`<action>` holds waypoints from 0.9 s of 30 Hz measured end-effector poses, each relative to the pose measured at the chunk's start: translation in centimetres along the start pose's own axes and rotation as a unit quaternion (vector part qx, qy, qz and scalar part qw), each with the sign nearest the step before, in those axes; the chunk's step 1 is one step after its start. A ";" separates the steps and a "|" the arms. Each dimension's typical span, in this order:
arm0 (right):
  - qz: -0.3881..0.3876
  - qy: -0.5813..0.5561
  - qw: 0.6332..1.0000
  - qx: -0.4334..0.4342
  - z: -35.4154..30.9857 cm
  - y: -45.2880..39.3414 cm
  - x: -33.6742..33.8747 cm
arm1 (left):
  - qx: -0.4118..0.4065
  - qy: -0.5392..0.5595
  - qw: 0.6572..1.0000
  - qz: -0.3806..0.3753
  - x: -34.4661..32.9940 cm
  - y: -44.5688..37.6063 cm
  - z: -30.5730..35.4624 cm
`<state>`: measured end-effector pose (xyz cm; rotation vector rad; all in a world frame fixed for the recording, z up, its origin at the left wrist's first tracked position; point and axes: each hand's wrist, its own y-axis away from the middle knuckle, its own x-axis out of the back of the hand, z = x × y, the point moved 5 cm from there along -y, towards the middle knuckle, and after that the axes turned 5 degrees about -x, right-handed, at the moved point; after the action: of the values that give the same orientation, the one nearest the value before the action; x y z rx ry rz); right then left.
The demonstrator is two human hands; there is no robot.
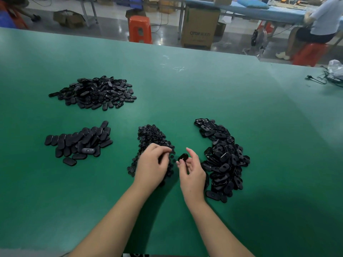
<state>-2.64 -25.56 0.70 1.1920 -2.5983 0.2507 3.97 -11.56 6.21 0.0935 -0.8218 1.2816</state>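
Note:
My right hand [192, 175] pinches a small black oval shell [183, 157] between thumb and fingers, just above the green table [185, 93]. My left hand [153, 166] lies over the near part of a heap of small round black parts [151, 135], fingers curled down into it; whether it holds a part is hidden. To the right of my right hand stretches a long pile of black oval shells [223, 158].
Two more piles of black oval parts lie to the left: a loose one at the back [94, 92] and a neater one nearer [79, 142]. Cables and a plastic bag [332, 75] sit at the right edge. Orange stools, cardboard boxes and a seated person are beyond the table.

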 end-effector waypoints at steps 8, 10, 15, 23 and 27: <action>0.020 0.010 1.000 -0.013 0.1 -0.2 0.1 | 0.197 0.144 0.969 -0.049 -3.4 0.3 -0.8; 0.021 0.010 1.000 -0.014 0.1 -0.2 0.1 | 0.228 0.166 0.958 -0.048 -3.8 0.2 -1.2; 0.021 0.000 1.000 -0.008 -0.1 -0.2 0.3 | 0.246 0.178 0.951 -0.052 -4.3 -0.1 -1.2; 0.017 -0.003 1.000 0.000 -0.2 -0.1 0.3 | 0.237 0.153 0.957 -0.061 -4.6 -0.1 -0.6; 0.012 -0.002 1.000 0.008 -0.2 -0.1 0.4 | 0.243 0.137 0.958 -0.060 -4.4 -0.4 -0.6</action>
<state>-2.79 -25.82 1.01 1.1680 -2.6197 0.2753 4.41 -14.89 3.33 0.3458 -0.2470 1.3231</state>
